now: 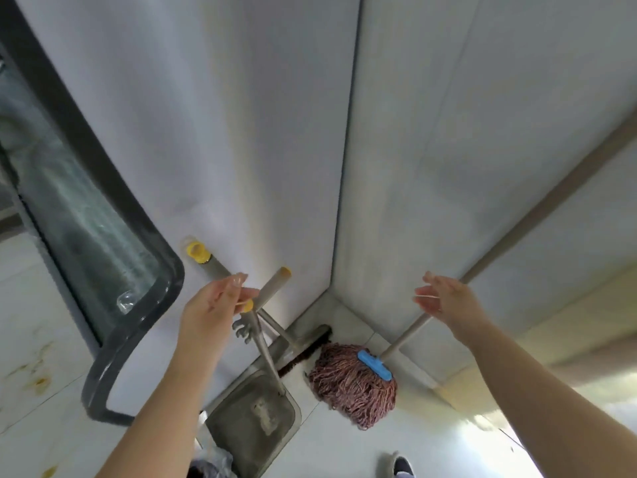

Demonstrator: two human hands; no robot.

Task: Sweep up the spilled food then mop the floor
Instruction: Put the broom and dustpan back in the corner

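In the wall corner stands a mop (351,381) with reddish-brown strings and a blue clamp; its beige handle leans up to the right. My right hand (444,301) hovers in front of that handle with straight fingers and holds nothing. A grey dustpan (255,419) stands on the floor, and the yellow cap of the dustpan handle (247,305) is at the fingertips of my left hand (213,303), whose fingers are extended, not wrapped round it. Two yellow-tipped broom handles (274,286) lean on the wall behind. Orange-yellow food stains (39,379) mark the floor tiles at the left.
A dark-framed glass door (138,326) stands close on the left. The broom's dark bristles (303,355) lie along the base of the wall. A shoe (401,465) and a crumpled plastic bag (210,460) are at the bottom edge.
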